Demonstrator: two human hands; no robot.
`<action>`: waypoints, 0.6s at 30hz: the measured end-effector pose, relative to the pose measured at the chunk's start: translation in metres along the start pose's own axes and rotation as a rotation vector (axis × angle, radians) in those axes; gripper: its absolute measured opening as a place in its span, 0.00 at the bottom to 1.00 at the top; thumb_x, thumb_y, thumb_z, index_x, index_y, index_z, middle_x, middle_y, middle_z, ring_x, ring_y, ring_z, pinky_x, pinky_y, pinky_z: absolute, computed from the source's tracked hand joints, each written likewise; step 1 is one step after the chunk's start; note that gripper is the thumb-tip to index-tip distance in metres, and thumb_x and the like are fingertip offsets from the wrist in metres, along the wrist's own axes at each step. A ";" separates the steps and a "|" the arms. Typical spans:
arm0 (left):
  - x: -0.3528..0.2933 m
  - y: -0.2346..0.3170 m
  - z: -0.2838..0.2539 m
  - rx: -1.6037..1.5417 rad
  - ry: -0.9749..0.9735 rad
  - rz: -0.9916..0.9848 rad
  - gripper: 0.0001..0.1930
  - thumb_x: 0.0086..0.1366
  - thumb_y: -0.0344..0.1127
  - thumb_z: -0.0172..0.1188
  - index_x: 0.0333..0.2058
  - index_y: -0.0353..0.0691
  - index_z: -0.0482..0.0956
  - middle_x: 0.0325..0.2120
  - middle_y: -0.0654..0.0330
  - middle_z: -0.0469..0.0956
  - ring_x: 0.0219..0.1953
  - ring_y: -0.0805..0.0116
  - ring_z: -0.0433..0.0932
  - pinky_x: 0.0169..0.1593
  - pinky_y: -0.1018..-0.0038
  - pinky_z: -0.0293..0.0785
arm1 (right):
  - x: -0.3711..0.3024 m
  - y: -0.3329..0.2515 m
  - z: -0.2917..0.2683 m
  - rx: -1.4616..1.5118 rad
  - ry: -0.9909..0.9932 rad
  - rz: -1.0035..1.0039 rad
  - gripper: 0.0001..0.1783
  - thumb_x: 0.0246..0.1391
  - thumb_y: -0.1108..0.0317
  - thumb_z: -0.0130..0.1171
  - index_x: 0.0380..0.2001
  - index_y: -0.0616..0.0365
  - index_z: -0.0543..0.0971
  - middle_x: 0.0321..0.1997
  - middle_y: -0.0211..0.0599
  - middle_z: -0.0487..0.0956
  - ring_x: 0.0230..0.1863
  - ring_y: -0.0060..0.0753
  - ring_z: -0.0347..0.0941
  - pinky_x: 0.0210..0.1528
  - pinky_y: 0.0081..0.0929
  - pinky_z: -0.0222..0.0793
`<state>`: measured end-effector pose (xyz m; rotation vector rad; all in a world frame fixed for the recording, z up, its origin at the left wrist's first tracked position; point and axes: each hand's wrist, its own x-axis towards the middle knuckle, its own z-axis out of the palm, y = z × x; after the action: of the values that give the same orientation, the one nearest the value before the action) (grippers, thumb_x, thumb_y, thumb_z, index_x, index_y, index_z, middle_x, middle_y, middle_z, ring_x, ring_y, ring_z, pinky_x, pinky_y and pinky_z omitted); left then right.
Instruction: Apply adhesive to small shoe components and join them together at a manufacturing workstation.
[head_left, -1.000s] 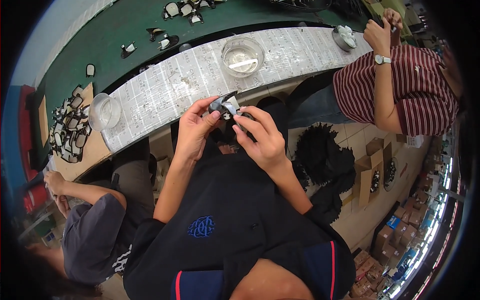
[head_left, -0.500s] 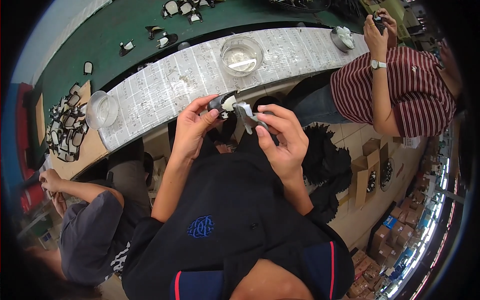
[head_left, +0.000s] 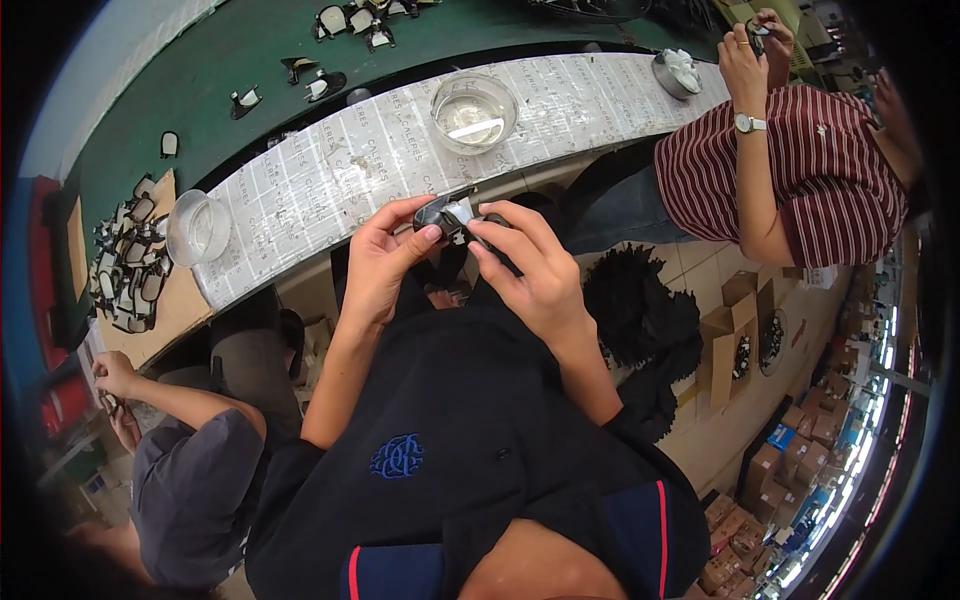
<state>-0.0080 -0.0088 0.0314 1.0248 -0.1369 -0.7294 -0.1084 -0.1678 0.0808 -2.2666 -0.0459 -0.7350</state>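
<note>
In front of your chest, just short of the near edge of the workbench, both hands work on one small assembly in the air. Your left hand pinches a black part between thumb and fingers. Your right hand grips a dark piece with bent fingers and thumb, close to the black part. A white insert lies between the two; whether the dark piece touches it, you cannot tell.

The bench top carries a silver-grey printed covering with a worn patch. A clear round dish stands on it ahead of you. At the right end sits a metal bowl of white lumps. At the left end, a second clear dish stands beside a cardboard sheet bearing a pile of black-rimmed parts. Beyond the bench runs a green surface with more such parts scattered along it.

To your right, a co-worker in a striped shirt holds a small dark item; to your left sits another in dark grey. On the tiled floor, note black ragged material and an open carton. Stacked boxes and bright strip lights line the far right.
</note>
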 end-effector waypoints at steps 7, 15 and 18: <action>0.001 0.002 0.003 0.036 0.015 -0.004 0.19 0.63 0.26 0.64 0.52 0.31 0.74 0.44 0.57 0.79 0.44 0.73 0.79 0.48 0.76 0.79 | 0.002 0.007 0.001 -0.096 0.041 -0.039 0.15 0.49 0.77 0.66 0.42 0.61 0.79 0.46 0.45 0.77 0.38 0.45 0.80 0.37 0.32 0.79; 0.002 0.001 0.002 0.066 0.014 -0.011 0.18 0.63 0.26 0.63 0.52 0.31 0.75 0.45 0.58 0.77 0.45 0.74 0.78 0.48 0.76 0.79 | 0.001 0.011 -0.005 -0.199 0.111 0.026 0.15 0.49 0.77 0.66 0.42 0.62 0.79 0.46 0.45 0.77 0.37 0.45 0.79 0.36 0.31 0.78; 0.003 -0.004 -0.007 0.034 -0.014 -0.050 0.20 0.65 0.29 0.61 0.55 0.34 0.72 0.48 0.58 0.76 0.47 0.71 0.78 0.51 0.72 0.80 | 0.003 0.003 -0.012 -0.125 0.145 0.133 0.14 0.49 0.81 0.66 0.41 0.64 0.81 0.45 0.45 0.78 0.40 0.38 0.79 0.40 0.28 0.78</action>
<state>-0.0046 -0.0070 0.0233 1.0593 -0.1367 -0.7815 -0.1113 -0.1784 0.0876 -2.3011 0.2232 -0.8494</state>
